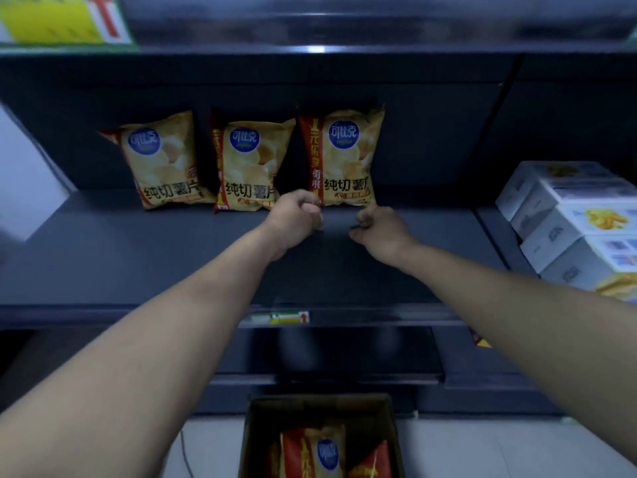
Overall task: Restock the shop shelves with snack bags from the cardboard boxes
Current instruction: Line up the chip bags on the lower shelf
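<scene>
The left hand [296, 215] is curling at the lower left corner of the rightmost snack bag [344, 157]; whether it is pinching it, I cannot tell. The right hand [379, 231] is curling on nothing just near of it. The bag is standing far back on the shelf [138, 257].

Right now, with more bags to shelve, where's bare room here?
Back row: bare between the right chip bag and the white boxes. Front of the shelf: bare too. Crowded: left chip bag, middle chip bag and the right one stand close.
</scene>
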Available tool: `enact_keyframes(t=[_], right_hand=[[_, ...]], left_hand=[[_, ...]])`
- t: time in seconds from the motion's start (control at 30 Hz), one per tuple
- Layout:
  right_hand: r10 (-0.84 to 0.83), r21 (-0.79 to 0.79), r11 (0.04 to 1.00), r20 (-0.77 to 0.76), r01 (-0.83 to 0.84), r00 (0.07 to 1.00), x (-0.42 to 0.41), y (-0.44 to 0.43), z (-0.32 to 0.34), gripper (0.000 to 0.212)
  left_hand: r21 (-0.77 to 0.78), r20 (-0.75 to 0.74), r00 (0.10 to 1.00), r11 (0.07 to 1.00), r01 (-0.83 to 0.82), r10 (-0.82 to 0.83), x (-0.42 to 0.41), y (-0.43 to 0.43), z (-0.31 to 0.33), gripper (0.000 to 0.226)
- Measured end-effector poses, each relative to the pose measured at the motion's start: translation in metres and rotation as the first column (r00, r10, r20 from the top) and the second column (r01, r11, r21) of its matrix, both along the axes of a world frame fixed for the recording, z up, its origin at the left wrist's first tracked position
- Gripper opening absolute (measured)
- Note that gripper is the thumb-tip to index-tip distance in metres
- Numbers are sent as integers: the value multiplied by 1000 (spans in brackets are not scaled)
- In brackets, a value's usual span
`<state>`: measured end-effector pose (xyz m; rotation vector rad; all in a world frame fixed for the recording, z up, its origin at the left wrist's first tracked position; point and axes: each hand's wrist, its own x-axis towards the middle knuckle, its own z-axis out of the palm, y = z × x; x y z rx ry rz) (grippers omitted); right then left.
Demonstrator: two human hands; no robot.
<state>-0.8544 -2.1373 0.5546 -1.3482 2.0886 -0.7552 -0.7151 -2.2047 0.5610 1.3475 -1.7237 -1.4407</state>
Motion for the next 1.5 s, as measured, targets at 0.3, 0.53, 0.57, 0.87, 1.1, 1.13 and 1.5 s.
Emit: enact_keyframes(t=[0.3, 0.53, 0.57, 0.87, 1.1, 1.13, 1.5], right_hand=[[57, 45, 998, -174, -49, 983, 65, 106, 7, 29], [169, 277, 953, -138, -126, 976, 118, 191, -36, 34], [190, 320, 937, -133, -139, 973, 123, 202, -42, 33], [330, 633, 745, -75, -210, 941, 126, 256, -112, 28], [319, 641, 723, 25, -260, 947, 135, 268, -163, 10], [308, 642, 721, 38, -259, 951, 136, 269, -172, 10], [124, 664, 734, 75, -143, 989, 133, 270, -230, 35]], left_hand=[[145, 18, 972, 963, 229, -234, 69, 108, 9, 20], [277, 278, 890, 918, 286, -361, 133, 183, -47, 34], [296, 305, 875, 911, 287, -375, 139, 194, -57, 34], [378, 458, 795, 896, 231, -398, 165, 256, -137, 30], [392, 493, 805, 910, 135, -332, 155, 273, -189, 21], [405, 488, 811, 907, 117, -323, 154, 274, -196, 30], [524, 398, 864, 850, 62, -309, 143, 277, -266, 80]])
